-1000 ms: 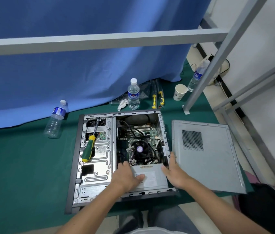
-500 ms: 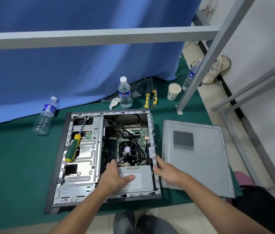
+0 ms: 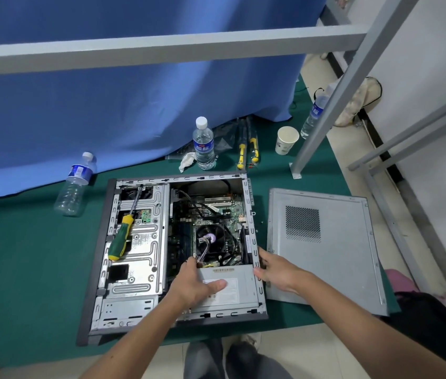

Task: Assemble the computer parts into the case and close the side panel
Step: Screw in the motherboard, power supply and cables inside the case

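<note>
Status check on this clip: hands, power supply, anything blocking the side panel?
Left hand grips power supply in case; right hand at case edge. Side panel off. Screwdriver lies on drive cage.
</note>
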The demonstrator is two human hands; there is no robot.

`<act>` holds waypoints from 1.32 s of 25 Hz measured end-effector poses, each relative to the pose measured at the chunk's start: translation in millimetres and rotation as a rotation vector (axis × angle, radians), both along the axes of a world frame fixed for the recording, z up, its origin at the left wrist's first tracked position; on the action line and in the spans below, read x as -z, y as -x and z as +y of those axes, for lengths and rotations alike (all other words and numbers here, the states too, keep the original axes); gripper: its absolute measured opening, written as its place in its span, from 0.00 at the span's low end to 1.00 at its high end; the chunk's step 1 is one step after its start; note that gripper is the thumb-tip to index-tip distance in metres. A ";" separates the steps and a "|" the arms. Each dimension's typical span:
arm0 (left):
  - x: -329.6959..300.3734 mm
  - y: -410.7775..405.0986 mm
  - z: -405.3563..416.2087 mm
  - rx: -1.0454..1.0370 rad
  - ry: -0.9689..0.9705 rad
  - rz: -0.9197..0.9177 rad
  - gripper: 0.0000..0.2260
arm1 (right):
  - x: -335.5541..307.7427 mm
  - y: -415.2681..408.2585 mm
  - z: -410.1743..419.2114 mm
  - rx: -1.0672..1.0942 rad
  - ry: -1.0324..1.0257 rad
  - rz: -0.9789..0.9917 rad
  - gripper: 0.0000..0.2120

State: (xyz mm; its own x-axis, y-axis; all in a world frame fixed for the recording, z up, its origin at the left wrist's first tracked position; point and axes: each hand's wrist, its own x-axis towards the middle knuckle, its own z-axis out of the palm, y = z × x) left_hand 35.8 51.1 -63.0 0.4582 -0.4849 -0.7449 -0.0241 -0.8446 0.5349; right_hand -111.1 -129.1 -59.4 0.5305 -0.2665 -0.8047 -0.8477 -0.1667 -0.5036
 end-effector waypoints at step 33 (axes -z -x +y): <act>7.6 -2.0 0.3 -0.045 0.006 0.062 0.42 | -11.2 -23.3 -11.4 -0.258 0.142 0.242 0.37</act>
State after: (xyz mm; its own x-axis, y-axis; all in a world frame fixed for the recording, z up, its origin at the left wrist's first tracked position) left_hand 37.8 51.3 -70.6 0.4329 -0.4696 -0.7695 0.0469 -0.8407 0.5395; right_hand -87.8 -140.5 -48.2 0.3939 -0.2670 -0.8795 -0.8605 -0.4436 -0.2507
